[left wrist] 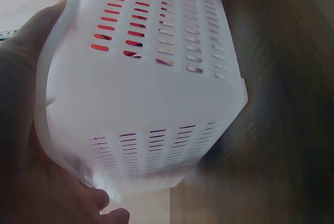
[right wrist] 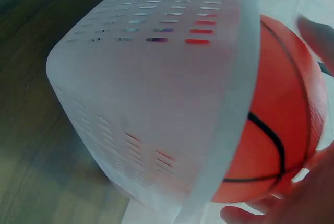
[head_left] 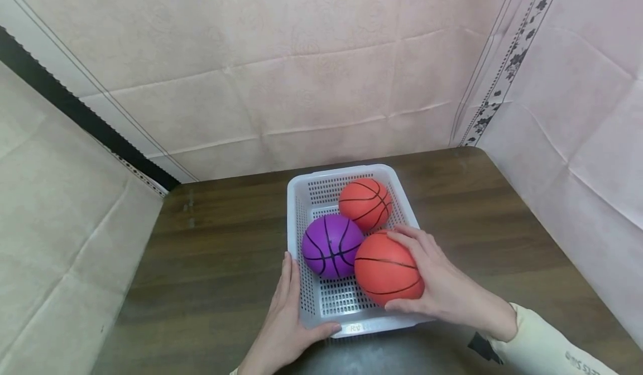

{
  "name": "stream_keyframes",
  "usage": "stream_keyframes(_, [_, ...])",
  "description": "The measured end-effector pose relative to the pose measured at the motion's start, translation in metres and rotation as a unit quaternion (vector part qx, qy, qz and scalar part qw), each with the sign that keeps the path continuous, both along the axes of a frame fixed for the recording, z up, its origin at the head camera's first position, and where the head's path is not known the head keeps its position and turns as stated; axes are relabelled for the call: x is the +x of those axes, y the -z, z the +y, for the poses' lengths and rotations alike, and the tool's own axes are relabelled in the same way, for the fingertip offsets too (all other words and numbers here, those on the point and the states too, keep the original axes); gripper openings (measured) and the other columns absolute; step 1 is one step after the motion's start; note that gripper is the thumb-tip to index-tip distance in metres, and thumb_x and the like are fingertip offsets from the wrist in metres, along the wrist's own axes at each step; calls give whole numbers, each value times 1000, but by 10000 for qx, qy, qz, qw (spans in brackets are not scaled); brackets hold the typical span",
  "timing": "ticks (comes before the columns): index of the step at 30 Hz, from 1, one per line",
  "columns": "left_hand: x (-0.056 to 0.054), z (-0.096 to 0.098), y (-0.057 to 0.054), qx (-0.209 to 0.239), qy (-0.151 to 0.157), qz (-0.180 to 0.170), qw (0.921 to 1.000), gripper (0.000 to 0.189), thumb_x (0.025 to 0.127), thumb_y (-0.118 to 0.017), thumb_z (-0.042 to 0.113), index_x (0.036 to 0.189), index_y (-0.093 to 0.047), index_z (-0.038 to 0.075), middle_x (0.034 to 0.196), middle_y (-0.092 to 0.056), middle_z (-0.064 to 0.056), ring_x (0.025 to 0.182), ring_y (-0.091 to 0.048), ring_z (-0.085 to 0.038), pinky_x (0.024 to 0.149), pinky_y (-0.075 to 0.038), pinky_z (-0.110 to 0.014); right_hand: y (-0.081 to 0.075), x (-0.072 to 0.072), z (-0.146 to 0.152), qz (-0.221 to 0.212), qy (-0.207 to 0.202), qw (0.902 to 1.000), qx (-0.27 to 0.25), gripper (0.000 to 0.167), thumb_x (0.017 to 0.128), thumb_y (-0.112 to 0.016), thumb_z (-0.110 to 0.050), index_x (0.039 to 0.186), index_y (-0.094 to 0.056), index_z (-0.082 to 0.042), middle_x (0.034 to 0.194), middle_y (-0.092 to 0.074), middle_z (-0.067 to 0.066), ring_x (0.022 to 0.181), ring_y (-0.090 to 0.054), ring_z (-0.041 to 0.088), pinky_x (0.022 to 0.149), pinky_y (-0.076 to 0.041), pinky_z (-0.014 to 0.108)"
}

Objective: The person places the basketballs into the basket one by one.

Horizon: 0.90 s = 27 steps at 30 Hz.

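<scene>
A white perforated plastic basket [head_left: 346, 327] sits on the table, holding a purple toy basketball [head_left: 333, 246] and two orange-red ones. My right hand [head_left: 436, 274] grips the nearer orange-red ball [head_left: 385, 269] at the front right corner, thumb on its near side and fingers over its top. In the right wrist view this ball [right wrist: 284, 104] bulges above the basket rim. The farther orange-red ball [head_left: 365, 203] lies at the back right, next to the purple one. My left hand [head_left: 286, 313] holds the basket's front left corner, thumb over the front rim and fingers along the left side.
The brown wood-grain table [head_left: 211, 285] extends on both sides of the basket. Pale cloth [head_left: 311, 73] hangs behind the table's back edge, and more cloth [head_left: 593, 140] borders its right side. A dark strip [head_left: 85, 113] runs between cloths at the left.
</scene>
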<state>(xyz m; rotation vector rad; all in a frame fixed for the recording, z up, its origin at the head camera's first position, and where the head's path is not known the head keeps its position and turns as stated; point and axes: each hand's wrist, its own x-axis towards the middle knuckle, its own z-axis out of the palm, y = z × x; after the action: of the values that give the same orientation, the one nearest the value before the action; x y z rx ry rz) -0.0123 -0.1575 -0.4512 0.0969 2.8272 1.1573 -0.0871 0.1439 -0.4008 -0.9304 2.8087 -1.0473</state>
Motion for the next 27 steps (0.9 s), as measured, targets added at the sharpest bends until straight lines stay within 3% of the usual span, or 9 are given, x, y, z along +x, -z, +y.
stream_keyframes(9, [1,0,-1,-29,-16,-204,9998,133,65,-76,70,156,8,23,158,23,13,146,3,-29,109,-17,-64,4,3,2,-530,-132,9985,77,87,79,-69,-63,149,-28,-34,151,-25,-10,131,-33,17,88,-51,45])
stream_keyframes(16, [4,-3,-1,38,-14,-145,9999,133,65,-74,72,156,8,21,159,23,12,146,2,-31,108,-17,-66,16,6,3,-391,-236,9989,122,89,80,-68,-62,150,-24,-30,153,-21,-10,133,-30,16,91,-50,46])
stream_keyframes(27, [0,-4,-2,-134,1,-104,9999,133,65,-70,76,156,7,18,159,23,9,146,2,-32,108,-17,-66,32,7,1,-47,-238,9997,27,92,80,-68,-62,151,-22,-25,155,-19,-5,135,-29,20,91,-50,48])
